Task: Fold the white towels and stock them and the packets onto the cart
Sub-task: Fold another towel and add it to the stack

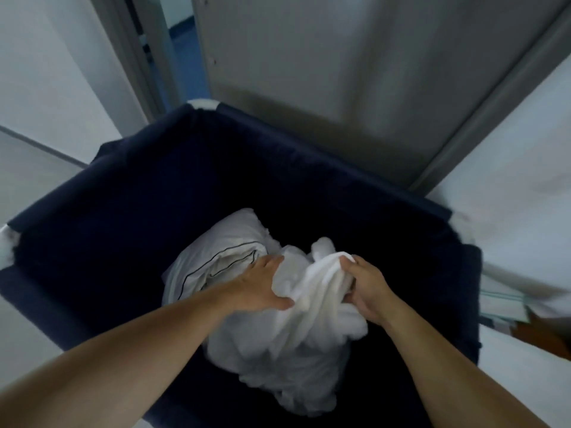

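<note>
A crumpled white towel [302,329] lies bunched inside a deep navy cloth bin [129,211] of the cart. Both my arms reach down into the bin. My left hand [262,285] grips the towel's left side, thumb underneath a fold. My right hand [367,288] pinches a raised fold of the same towel near its top. Behind the towel sits a white pillow-like bundle with thin dark piping [222,257], partly covered by my left hand. No packets are visible.
A grey metal door [355,72] stands just beyond the bin, with an open gap to a corridor at its left. White walls flank both sides. At the right edge lie folded white linens with a green stripe [500,301] over a brown surface.
</note>
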